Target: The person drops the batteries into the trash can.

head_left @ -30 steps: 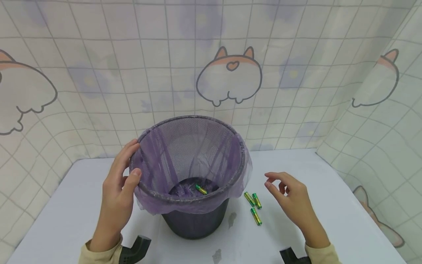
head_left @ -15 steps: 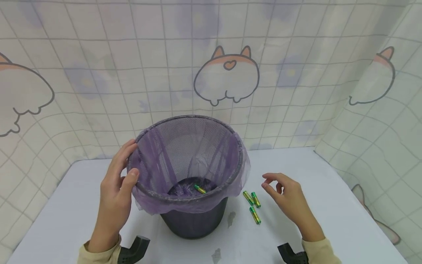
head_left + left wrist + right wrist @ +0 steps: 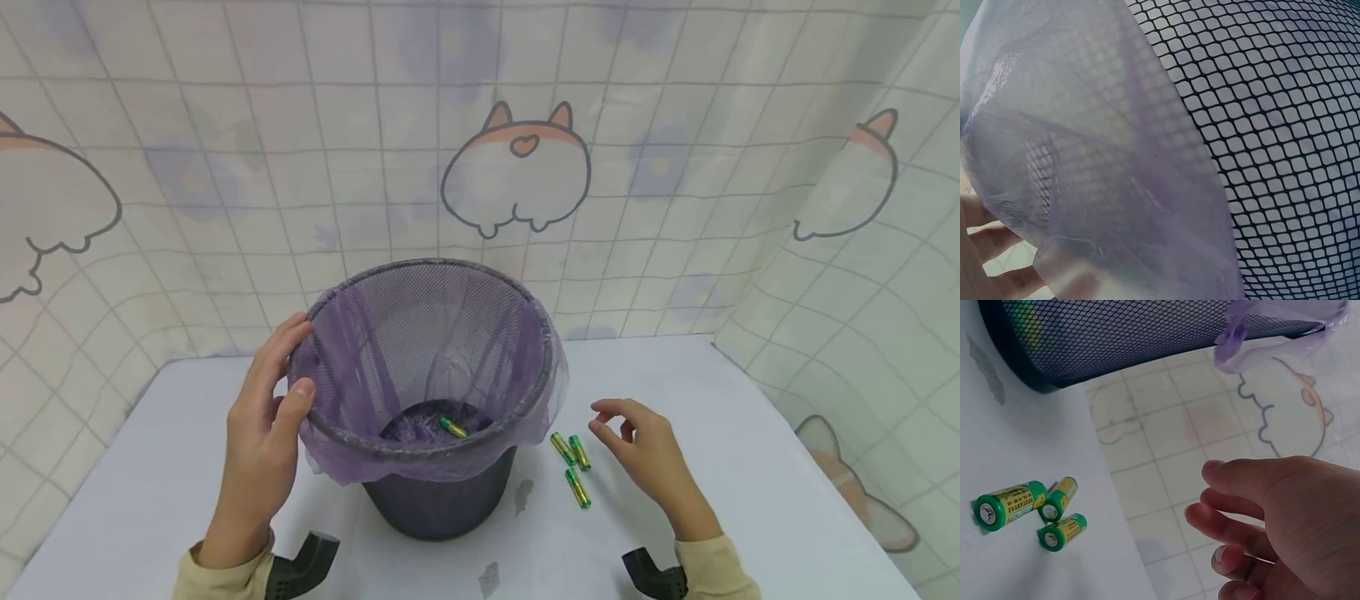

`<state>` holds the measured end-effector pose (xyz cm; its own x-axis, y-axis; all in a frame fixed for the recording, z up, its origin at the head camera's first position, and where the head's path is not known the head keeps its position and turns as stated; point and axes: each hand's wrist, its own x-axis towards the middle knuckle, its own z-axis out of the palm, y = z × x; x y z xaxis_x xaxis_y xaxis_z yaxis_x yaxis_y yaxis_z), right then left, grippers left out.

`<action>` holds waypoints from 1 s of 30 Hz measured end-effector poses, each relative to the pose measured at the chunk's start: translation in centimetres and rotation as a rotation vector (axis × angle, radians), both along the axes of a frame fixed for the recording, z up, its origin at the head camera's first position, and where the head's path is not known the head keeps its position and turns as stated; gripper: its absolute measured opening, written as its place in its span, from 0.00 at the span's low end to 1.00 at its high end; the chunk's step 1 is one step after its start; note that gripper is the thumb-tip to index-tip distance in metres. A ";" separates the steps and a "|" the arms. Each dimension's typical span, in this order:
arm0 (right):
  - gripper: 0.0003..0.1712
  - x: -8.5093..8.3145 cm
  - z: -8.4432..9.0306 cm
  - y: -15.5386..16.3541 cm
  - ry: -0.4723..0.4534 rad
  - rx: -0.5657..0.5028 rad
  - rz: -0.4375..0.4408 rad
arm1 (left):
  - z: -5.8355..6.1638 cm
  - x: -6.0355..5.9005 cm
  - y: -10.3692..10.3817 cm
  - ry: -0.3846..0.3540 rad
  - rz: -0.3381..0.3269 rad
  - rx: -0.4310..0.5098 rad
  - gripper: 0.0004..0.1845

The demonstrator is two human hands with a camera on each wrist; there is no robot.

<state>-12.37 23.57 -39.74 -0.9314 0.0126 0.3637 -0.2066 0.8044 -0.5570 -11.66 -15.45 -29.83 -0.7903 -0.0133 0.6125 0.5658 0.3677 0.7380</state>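
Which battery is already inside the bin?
The lone battery lying on the purple liner at the bin's bottom; the other three lie outside on the table.

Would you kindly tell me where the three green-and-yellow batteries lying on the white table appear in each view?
Head: three green-and-yellow batteries right of centre, between black mesh bin and right hand.
Left wrist: not in view.
Right wrist: batteries at lower left.
Shared landmark: the bin's mesh wall, also.

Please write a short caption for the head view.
Left hand holds lined mesh bin; right hand hovers beside three batteries.
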 end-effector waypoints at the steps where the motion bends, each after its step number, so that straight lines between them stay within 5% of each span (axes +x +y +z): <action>1: 0.15 0.0 -0.2 0.0 -0.017 -0.005 -0.009 | 0.0 0.0 0.1 0.008 -0.003 -0.003 0.25; 15: 0.17 -0.6 -1.3 0.0 -0.180 -0.003 -0.022 | 0.1 -0.1 0.1 -0.007 0.008 0.019 0.25; 30: 0.27 -1.1 -2.4 0.4 -0.440 0.035 0.042 | -0.3 -0.5 0.2 0.079 -0.030 0.049 0.25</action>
